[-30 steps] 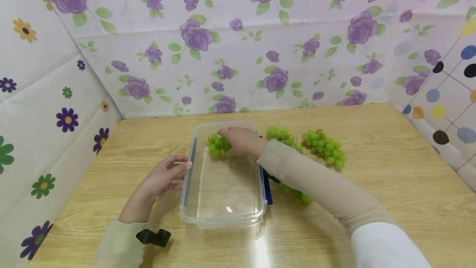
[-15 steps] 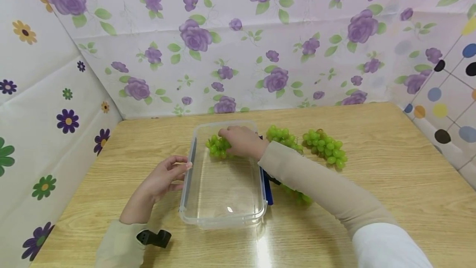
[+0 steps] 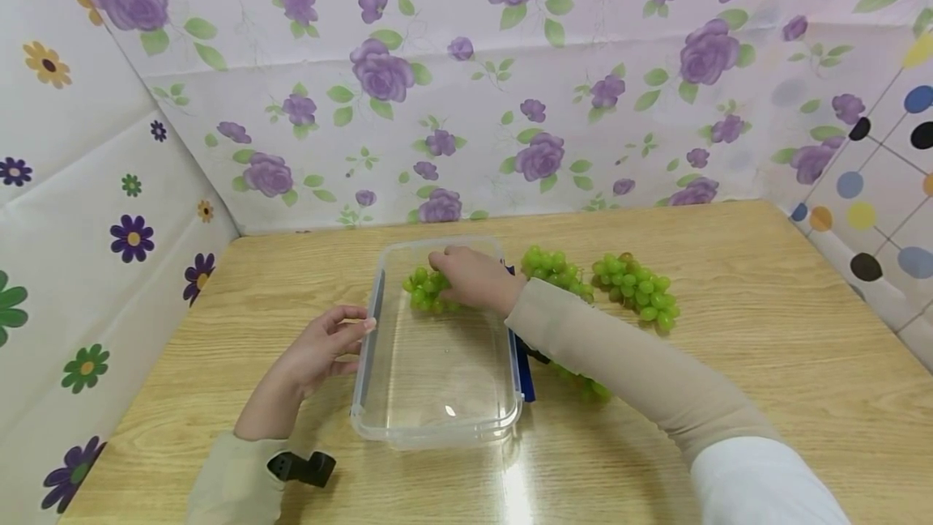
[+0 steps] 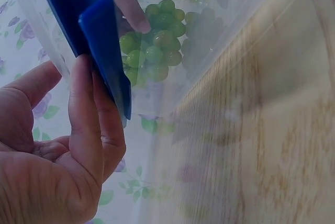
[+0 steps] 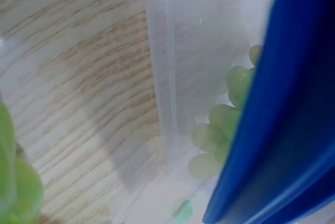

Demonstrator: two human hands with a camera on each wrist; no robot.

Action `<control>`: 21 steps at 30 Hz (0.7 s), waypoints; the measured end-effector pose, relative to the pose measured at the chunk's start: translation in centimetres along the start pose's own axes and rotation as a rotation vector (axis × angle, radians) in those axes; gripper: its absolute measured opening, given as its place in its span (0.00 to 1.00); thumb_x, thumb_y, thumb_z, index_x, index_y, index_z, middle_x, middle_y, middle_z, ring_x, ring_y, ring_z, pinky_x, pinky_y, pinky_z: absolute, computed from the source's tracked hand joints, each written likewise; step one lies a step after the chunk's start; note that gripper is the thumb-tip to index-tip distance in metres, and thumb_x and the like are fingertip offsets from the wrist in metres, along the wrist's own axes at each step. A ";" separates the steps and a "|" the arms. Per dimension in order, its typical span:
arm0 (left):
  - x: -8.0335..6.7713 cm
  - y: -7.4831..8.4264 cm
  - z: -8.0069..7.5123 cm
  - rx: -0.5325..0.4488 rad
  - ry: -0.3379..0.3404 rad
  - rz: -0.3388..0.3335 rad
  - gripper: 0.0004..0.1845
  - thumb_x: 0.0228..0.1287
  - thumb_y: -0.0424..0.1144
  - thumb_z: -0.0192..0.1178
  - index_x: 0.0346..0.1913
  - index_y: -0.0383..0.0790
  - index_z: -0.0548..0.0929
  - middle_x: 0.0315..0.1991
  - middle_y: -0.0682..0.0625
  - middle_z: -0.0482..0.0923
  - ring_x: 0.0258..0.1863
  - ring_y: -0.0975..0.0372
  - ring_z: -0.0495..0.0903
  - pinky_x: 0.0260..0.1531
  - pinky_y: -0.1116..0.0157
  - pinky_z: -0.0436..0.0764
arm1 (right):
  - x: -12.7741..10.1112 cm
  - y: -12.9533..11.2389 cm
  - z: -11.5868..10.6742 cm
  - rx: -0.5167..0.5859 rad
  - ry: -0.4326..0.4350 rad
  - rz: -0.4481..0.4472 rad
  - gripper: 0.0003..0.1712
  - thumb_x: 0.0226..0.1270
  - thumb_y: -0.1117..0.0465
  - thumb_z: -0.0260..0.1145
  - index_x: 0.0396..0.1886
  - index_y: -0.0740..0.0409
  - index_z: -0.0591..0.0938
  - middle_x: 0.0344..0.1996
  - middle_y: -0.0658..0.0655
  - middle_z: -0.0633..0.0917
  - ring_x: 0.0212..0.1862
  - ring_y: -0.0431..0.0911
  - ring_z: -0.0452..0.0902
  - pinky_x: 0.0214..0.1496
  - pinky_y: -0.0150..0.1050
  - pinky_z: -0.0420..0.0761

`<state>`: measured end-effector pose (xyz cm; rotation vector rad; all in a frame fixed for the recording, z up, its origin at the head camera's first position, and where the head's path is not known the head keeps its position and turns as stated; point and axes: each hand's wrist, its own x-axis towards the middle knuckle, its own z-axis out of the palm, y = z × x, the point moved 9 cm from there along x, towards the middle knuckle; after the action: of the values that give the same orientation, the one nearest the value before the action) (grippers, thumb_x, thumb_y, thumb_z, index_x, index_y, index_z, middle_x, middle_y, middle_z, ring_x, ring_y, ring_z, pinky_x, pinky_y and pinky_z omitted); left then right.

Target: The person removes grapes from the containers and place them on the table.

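Observation:
A clear plastic container (image 3: 445, 371) with blue side latches stands lidless on the wooden table. My left hand (image 3: 328, 347) is at its left side, thumb at the rim and fingers against the blue latch (image 4: 99, 30), as the left wrist view shows. Inside the container's far half, my right hand (image 3: 474, 275) holds a bunch of green grapes (image 3: 424, 290) from above, close over the bottom. In the left wrist view a finger of that hand touches the grapes (image 4: 159, 41) through the clear wall. The right wrist view has a blue latch (image 5: 282, 124) in front of the grapes.
Right of the container lie more bunches: green grapes (image 3: 557, 270) beside its wall, another bunch (image 3: 637, 290) farther right, and some grapes (image 3: 583, 383) partly under my right forearm. A flower-patterned backdrop (image 3: 466, 104) rises behind the wooden table (image 3: 765, 330).
The grapes under my right hand have turned and settled slightly toward me. Both hands stay almost where they were, and the container has not moved.

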<state>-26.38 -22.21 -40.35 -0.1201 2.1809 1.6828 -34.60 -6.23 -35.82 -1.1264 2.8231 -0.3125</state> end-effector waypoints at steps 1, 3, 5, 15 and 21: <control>0.0 0.0 0.0 0.000 0.000 0.000 0.29 0.70 0.48 0.53 0.65 0.33 0.60 0.44 0.51 0.72 0.38 0.64 0.77 0.34 0.69 0.80 | 0.0 0.0 0.0 0.001 0.001 0.002 0.21 0.62 0.57 0.69 0.51 0.59 0.75 0.44 0.57 0.80 0.43 0.46 0.78 0.42 0.36 0.79; 0.0 0.0 0.0 0.002 0.000 0.001 0.30 0.70 0.48 0.53 0.65 0.33 0.60 0.44 0.51 0.72 0.38 0.64 0.77 0.34 0.69 0.80 | 0.0 0.0 0.0 0.008 0.002 0.001 0.21 0.62 0.59 0.69 0.51 0.59 0.75 0.44 0.58 0.80 0.43 0.47 0.78 0.42 0.37 0.79; 0.0 0.0 0.0 0.004 0.001 0.002 0.30 0.70 0.49 0.54 0.65 0.33 0.60 0.44 0.51 0.73 0.38 0.64 0.77 0.34 0.69 0.80 | 0.0 0.0 0.0 0.017 0.003 0.000 0.20 0.61 0.60 0.69 0.51 0.59 0.75 0.44 0.58 0.80 0.43 0.47 0.78 0.43 0.37 0.79; 0.2 -0.3 -0.1 0.007 0.007 -0.002 0.30 0.70 0.49 0.53 0.66 0.34 0.60 0.48 0.48 0.71 0.40 0.63 0.76 0.35 0.69 0.80 | 0.1 0.1 0.2 0.025 0.000 -0.001 0.21 0.61 0.62 0.69 0.54 0.59 0.77 0.46 0.58 0.80 0.46 0.47 0.78 0.48 0.37 0.79; 0.2 -0.3 -0.1 0.002 0.010 0.003 0.29 0.70 0.49 0.53 0.65 0.34 0.61 0.46 0.49 0.71 0.39 0.63 0.76 0.33 0.69 0.80 | 0.0 0.1 0.1 0.027 -0.002 0.000 0.20 0.60 0.63 0.69 0.53 0.59 0.78 0.45 0.58 0.81 0.46 0.47 0.77 0.49 0.37 0.79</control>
<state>-26.50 -22.36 -40.68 -0.1253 2.1909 1.6851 -34.68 -6.17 -35.97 -1.1207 2.8085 -0.3477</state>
